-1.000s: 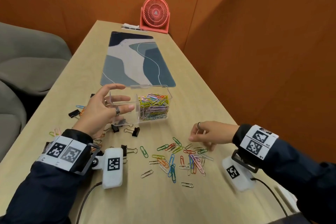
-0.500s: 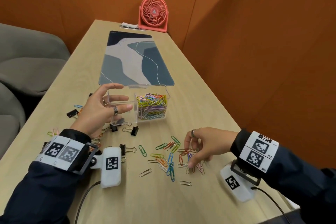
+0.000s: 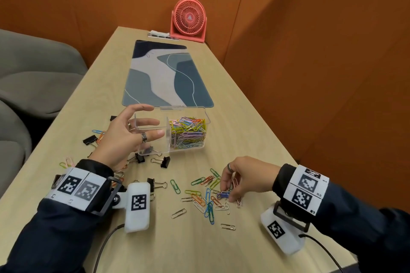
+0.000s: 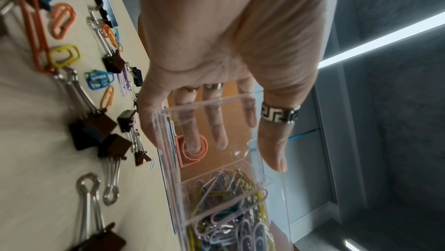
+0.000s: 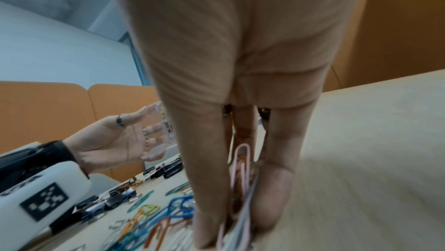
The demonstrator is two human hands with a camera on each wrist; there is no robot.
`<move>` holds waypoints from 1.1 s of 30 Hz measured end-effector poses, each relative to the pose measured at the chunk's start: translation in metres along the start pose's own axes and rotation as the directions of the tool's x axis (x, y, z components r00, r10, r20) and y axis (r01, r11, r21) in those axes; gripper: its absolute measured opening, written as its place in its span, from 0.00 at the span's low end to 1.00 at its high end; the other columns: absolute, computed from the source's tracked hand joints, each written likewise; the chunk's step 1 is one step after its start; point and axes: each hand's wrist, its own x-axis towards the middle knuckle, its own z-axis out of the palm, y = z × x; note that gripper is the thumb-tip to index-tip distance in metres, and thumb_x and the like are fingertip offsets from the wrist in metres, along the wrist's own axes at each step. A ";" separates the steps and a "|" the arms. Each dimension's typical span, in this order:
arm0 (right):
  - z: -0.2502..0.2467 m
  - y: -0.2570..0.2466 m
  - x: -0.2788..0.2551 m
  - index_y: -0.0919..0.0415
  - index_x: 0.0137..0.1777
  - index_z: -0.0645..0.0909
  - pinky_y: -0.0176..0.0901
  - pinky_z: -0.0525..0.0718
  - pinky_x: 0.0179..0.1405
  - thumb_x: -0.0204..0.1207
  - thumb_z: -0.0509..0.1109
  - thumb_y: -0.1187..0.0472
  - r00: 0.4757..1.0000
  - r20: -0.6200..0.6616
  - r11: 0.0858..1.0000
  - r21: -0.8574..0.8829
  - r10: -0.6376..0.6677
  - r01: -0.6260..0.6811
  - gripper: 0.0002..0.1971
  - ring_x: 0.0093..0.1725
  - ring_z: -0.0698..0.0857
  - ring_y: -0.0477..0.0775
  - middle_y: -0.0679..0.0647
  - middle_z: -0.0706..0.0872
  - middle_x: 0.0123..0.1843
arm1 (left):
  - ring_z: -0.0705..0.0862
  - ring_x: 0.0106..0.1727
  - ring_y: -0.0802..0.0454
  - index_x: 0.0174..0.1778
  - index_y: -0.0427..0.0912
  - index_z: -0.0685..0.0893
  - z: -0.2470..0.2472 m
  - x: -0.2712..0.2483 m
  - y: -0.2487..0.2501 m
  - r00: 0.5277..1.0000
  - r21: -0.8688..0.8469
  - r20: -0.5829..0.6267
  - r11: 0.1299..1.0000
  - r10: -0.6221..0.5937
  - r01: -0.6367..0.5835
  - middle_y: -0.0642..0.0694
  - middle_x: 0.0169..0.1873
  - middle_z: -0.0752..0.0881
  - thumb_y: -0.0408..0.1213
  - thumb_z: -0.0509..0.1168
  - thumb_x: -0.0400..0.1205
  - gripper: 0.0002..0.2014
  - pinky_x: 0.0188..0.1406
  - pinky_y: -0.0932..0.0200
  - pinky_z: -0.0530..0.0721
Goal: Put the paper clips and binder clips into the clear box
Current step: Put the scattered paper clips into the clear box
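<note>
The clear box (image 3: 195, 108) stands mid-table, its right compartment full of coloured paper clips (image 3: 188, 133). My left hand (image 3: 155, 121) holds the box's left end, thumb on the near wall and fingers behind the far wall; the left wrist view shows the fingers (image 4: 216, 137) through the plastic. A dark binder clip (image 3: 148, 150) shows through the left compartment. Loose paper clips (image 3: 206, 201) lie scattered in front. My right hand (image 3: 227, 194) pinches a small bunch of them on the table, a pink clip (image 5: 242, 160) standing between thumb and fingers. Black binder clips (image 3: 165, 162) lie near the box.
More binder clips (image 3: 89, 139) and paper clips lie left of the box, near the table's left edge. A patterned mat (image 3: 164, 77) lies behind the box, a pink fan (image 3: 189, 20) at the far end. Orange wall on the right, grey seat left.
My right hand has moved from beside the loose pile down onto it and closed its fingers round some paper clips. The left hand has stayed on the box.
</note>
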 end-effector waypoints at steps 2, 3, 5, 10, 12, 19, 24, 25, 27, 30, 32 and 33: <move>-0.002 -0.001 0.003 0.53 0.46 0.86 0.23 0.73 0.29 0.65 0.81 0.59 1.000 0.017 1.000 -0.011 0.010 -0.010 0.11 0.27 0.78 0.35 0.39 0.81 0.35 | 0.86 0.51 0.45 0.53 0.59 0.81 0.000 0.000 0.000 1.000 0.002 0.009 1.000 0.001 -0.001 0.42 0.52 0.88 0.37 0.76 0.58 0.27 0.52 0.41 0.84; -0.003 -0.001 0.004 0.55 0.47 0.86 0.23 0.73 0.28 0.65 0.81 0.59 1.000 0.028 1.000 -0.017 0.011 -0.010 0.11 0.25 0.78 0.32 0.39 0.81 0.34 | 0.86 0.51 0.45 0.53 0.59 0.81 0.000 0.000 0.000 1.000 0.002 0.009 1.000 0.000 0.000 0.42 0.52 0.87 0.37 0.76 0.58 0.27 0.52 0.42 0.84; -0.005 -0.002 0.006 0.53 0.44 0.84 0.25 0.73 0.30 0.65 0.81 0.59 0.999 0.047 1.000 -0.027 0.004 -0.003 0.10 0.25 0.77 0.30 0.42 0.81 0.34 | 0.86 0.50 0.45 0.53 0.59 0.81 0.000 0.000 0.000 1.000 0.002 0.010 1.000 0.006 -0.006 0.43 0.52 0.88 0.37 0.76 0.59 0.27 0.51 0.42 0.84; -0.008 -0.003 0.010 0.52 0.39 0.82 0.32 0.75 0.34 0.65 0.81 0.58 0.998 0.057 0.997 -0.080 0.004 0.001 0.09 0.25 0.77 0.29 0.48 0.82 0.34 | 0.87 0.51 0.45 0.52 0.60 0.82 -0.002 0.002 -0.002 1.000 0.004 0.007 1.000 0.004 -0.004 0.44 0.52 0.88 0.38 0.77 0.57 0.27 0.51 0.43 0.85; -0.009 -0.004 0.011 0.50 0.36 0.81 0.32 0.75 0.34 0.64 0.81 0.58 0.999 0.048 0.997 -0.073 0.005 -0.002 0.10 0.24 0.77 0.30 0.43 0.81 0.30 | 0.87 0.52 0.44 0.53 0.60 0.82 -0.002 0.003 -0.003 1.000 0.006 0.011 1.000 0.005 -0.005 0.43 0.52 0.88 0.38 0.77 0.58 0.28 0.51 0.43 0.86; -0.016 0.006 0.011 0.44 0.30 0.82 0.28 0.74 0.31 0.62 0.83 0.60 0.999 -0.029 0.998 0.064 0.018 -0.016 0.13 0.23 0.78 0.34 0.34 0.80 0.19 | 0.87 0.49 0.45 0.52 0.59 0.81 -0.002 0.003 -0.004 1.000 -0.013 0.015 1.000 0.016 -0.016 0.42 0.52 0.87 0.35 0.76 0.59 0.27 0.44 0.45 0.87; -0.028 0.006 0.007 0.53 0.34 0.85 0.33 0.84 0.39 0.63 0.81 0.66 0.997 -0.079 0.979 0.202 0.008 0.008 0.09 0.26 0.83 0.38 0.41 0.85 0.22 | 0.88 0.52 0.42 0.52 0.61 0.82 -0.004 0.005 -0.006 1.000 0.005 0.024 1.000 0.004 -0.005 0.44 0.51 0.88 0.37 0.82 0.57 0.30 0.46 0.44 0.87; -0.034 0.002 0.006 0.55 0.34 0.84 0.28 0.83 0.36 0.65 0.80 0.68 0.996 -0.092 0.974 0.226 -0.001 0.022 0.09 0.25 0.83 0.36 0.40 0.85 0.21 | 0.88 0.53 0.42 0.52 0.61 0.82 -0.004 0.005 -0.006 1.000 0.012 0.024 1.000 0.003 -0.003 0.44 0.51 0.88 0.38 0.83 0.56 0.30 0.47 0.43 0.87; -0.049 -0.007 0.005 0.58 0.35 0.84 0.23 0.79 0.30 0.66 0.78 0.71 0.992 -0.124 0.962 0.269 -0.019 0.052 0.09 0.23 0.83 0.34 0.39 0.85 0.20 | 0.87 0.54 0.40 0.53 0.60 0.82 -0.003 0.004 -0.006 1.000 0.016 0.022 1.000 0.006 -0.006 0.43 0.52 0.88 0.37 0.80 0.58 0.28 0.52 0.38 0.86; -0.072 -0.024 0.009 0.60 0.36 0.84 0.25 0.82 0.31 0.65 0.79 0.71 0.975 -0.211 0.944 0.303 -0.066 0.129 0.08 0.24 0.83 0.37 0.43 0.86 0.22 | 0.87 0.55 0.38 0.54 0.58 0.81 -0.001 0.003 -0.005 1.000 0.017 0.026 1.000 0.004 -0.004 0.43 0.52 0.87 0.36 0.77 0.59 0.28 0.53 0.36 0.84; -0.085 -0.038 0.015 0.61 0.36 0.84 0.26 0.83 0.31 0.65 0.78 0.72 0.955 -0.277 0.928 0.318 -0.104 0.193 0.07 0.24 0.84 0.38 0.43 0.86 0.22 | 0.88 0.53 0.39 0.54 0.58 0.81 0.000 0.003 -0.004 1.000 0.016 0.030 1.000 0.000 -0.001 0.42 0.52 0.88 0.36 0.77 0.58 0.28 0.53 0.34 0.83; -0.090 -0.044 0.019 0.62 0.37 0.84 0.26 0.83 0.31 0.66 0.78 0.72 0.945 -0.302 0.919 0.327 -0.121 0.222 0.07 0.24 0.84 0.37 0.43 0.86 0.22 | 0.88 0.52 0.40 0.54 0.58 0.82 0.000 0.003 -0.004 1.000 0.014 0.031 1.000 -0.003 0.002 0.42 0.52 0.88 0.36 0.77 0.58 0.28 0.53 0.34 0.83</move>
